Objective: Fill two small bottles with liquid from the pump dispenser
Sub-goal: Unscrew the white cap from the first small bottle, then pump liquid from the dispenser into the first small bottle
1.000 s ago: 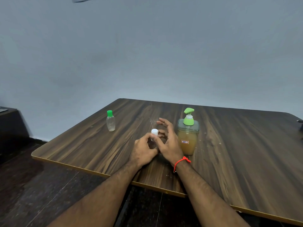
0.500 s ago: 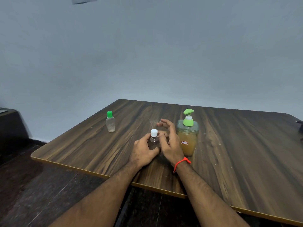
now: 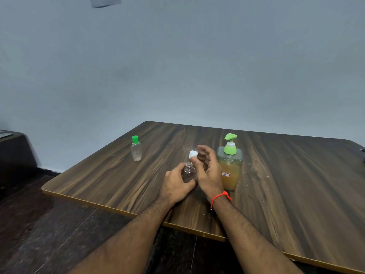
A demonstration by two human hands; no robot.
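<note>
A small clear bottle (image 3: 188,172) stands on the wooden table (image 3: 286,194), its neck uncovered. My left hand (image 3: 175,186) grips its body from the left. My right hand (image 3: 207,171) pinches the white cap (image 3: 193,154) between thumb and fingertips, just above and right of the bottle's mouth. Right of my hands stands the pump dispenser (image 3: 230,165), a clear container of amber liquid with a green pump head. A second small clear bottle with a green cap (image 3: 136,148) stands upright further left on the table.
The table's near edge (image 3: 118,209) runs diagonally under my forearms, with dark floor (image 3: 49,234) below it. A grey wall (image 3: 177,66) rises behind the table. A dark piece of furniture (image 3: 13,147) sits at the far left.
The white cap was on the small bottle earlier. Now my right hand has lifted it off and up, leaving the bottle's neck bare. My left hand keeps its hold.
</note>
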